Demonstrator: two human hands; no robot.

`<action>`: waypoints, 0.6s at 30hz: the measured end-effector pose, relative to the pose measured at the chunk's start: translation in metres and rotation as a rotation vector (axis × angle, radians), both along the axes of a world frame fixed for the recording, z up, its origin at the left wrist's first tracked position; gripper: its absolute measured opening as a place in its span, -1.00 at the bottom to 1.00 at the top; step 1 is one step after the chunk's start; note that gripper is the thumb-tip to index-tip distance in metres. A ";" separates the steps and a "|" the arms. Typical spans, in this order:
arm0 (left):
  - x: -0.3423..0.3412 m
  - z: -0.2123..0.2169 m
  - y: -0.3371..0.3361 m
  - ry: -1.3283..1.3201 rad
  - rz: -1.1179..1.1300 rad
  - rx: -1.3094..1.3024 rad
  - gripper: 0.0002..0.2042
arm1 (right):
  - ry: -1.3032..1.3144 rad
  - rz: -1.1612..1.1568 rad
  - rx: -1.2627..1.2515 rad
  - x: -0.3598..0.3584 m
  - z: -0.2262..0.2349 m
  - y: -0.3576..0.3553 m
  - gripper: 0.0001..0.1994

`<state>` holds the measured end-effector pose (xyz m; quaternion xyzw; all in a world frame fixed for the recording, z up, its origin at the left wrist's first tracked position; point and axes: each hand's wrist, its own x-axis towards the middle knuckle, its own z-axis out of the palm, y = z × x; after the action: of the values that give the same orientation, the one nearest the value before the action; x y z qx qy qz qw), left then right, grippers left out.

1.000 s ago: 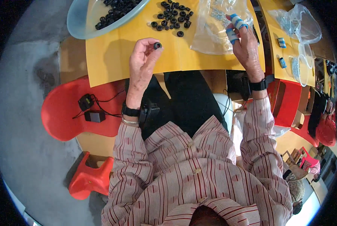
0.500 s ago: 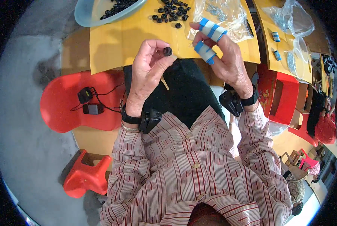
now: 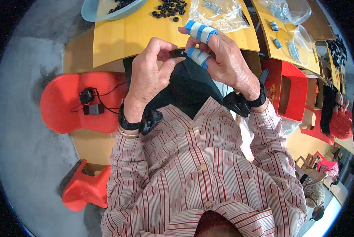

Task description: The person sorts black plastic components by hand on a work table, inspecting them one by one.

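My left hand [image 3: 148, 75] pinches a small black cylindrical part [image 3: 174, 53] between thumb and forefinger, just off the table's near edge and above my lap. My right hand [image 3: 230, 59] has blue and white tape around its thumb and forefinger. Its fingers are closed toward the right end of the black part, where a tiny silvery coil-like piece [image 3: 182, 52] shows. The taped fingers partly hide that spot. On the yellow table [image 3: 121, 43] beyond lies a pile of similar black parts [image 3: 171, 8], with one black part [image 3: 176, 19] apart from it.
A pale blue basin [image 3: 90, 15] with black parts stands at the far left. A clear plastic bag [image 3: 228, 23] holds small silvery pieces. A red chair [image 3: 58, 104] with cabled black devices is at left, a red stool [image 3: 84, 189] below. Other people sit far right.
My right hand has moved left and down until its taped fingers meet the black part. My left hand has turned the part sideways. The view has shifted slightly.
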<state>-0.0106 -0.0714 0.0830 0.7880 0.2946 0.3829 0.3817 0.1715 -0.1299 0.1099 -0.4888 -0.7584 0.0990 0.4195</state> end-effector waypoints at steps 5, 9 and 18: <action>-0.001 0.014 -0.014 0.086 0.009 0.094 -0.76 | -0.233 -0.036 0.016 0.002 0.004 -0.010 -0.48; -0.003 0.013 -0.020 0.078 0.004 0.186 -0.77 | -0.354 -0.016 0.079 -0.006 0.010 -0.012 -0.59; -0.004 -0.005 -0.023 -0.081 0.069 -0.129 -0.79 | -0.389 -0.044 0.012 -0.021 0.015 -0.010 -0.62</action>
<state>-0.0147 -0.0948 0.0775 0.7350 0.3301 0.4074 0.4299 0.1509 -0.1395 0.1251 -0.5127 -0.8149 -0.0108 0.2701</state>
